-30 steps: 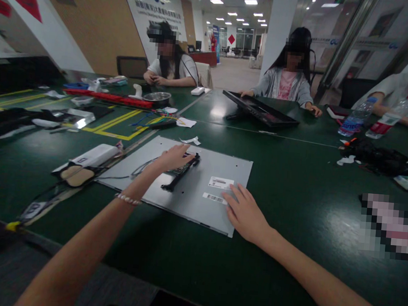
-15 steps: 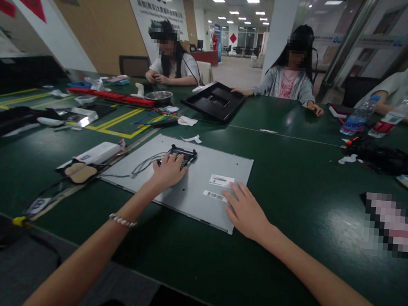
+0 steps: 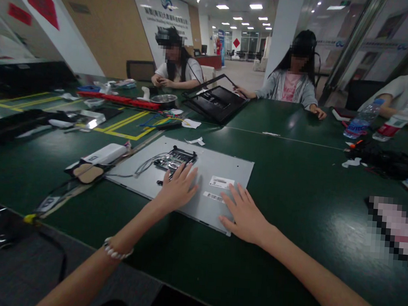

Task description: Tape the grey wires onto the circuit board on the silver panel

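Observation:
A flat grey metal panel (image 3: 221, 159), like the back of a display, lies on the green table in front of me. On it sits a circuit board in a black frame (image 3: 175, 160), with thin grey cables (image 3: 145, 163) running off to the left. My left hand (image 3: 178, 186) is over the near edge of the board, fingers spread, holding nothing. My right hand (image 3: 245, 215) rests with fingers apart at the panel's right edge, beside two white labels (image 3: 222, 182). Whether the left fingertips touch the board I cannot tell.
A power strip bundle (image 3: 97, 161) with cable lies left of the panel. Across the table a person holds a black plastic cover (image 3: 220, 102). Bottles (image 3: 364, 118), a black tangled bundle (image 3: 383, 155) and a metal bowl (image 3: 164, 99) stand farther off.
My left hand has drawn back toward me and right, uncovering more of the circuit board. The right hand stays nearly in place. Across the table, a thin black frame now shows raised off the black cover.

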{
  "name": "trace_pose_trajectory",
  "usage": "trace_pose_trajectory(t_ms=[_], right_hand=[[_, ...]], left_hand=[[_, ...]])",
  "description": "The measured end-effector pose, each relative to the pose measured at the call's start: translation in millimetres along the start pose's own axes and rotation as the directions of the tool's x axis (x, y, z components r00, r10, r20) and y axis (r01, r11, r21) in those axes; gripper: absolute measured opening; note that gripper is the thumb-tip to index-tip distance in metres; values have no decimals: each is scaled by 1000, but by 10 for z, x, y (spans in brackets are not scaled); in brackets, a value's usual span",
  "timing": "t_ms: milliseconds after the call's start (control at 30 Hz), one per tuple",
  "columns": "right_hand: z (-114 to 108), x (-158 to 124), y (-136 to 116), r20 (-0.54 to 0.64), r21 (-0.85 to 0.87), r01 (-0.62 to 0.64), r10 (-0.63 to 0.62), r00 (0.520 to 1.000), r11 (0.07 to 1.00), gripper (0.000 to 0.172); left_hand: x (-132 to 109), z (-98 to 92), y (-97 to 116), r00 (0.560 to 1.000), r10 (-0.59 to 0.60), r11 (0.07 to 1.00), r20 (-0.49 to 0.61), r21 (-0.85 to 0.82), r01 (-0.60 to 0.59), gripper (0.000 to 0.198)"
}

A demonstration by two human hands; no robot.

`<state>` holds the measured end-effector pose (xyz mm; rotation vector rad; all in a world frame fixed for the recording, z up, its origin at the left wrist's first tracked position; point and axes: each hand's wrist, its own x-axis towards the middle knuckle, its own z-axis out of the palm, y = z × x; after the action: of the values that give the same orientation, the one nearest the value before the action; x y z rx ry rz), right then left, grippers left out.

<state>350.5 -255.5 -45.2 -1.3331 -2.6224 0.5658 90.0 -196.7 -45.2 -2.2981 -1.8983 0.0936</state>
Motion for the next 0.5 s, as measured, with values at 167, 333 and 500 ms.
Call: trace_pose_trajectory(t_ms=[167, 333, 500], right_hand=[[58, -8, 29, -28, -8, 4, -4, 1000, 1000, 72], [34, -27, 31, -19, 6, 5, -5, 1000, 1000, 72], [31, -40, 32, -21, 5, -4, 4, 1000, 1000, 72]], left_hand=[[156, 127, -185, 983, -164, 986, -83, 19, 166, 56], [336, 206, -463, 963, -246, 969, -114, -11, 246, 53], [378, 227, -496, 950, -296, 955, -98, -50, 293, 54]])
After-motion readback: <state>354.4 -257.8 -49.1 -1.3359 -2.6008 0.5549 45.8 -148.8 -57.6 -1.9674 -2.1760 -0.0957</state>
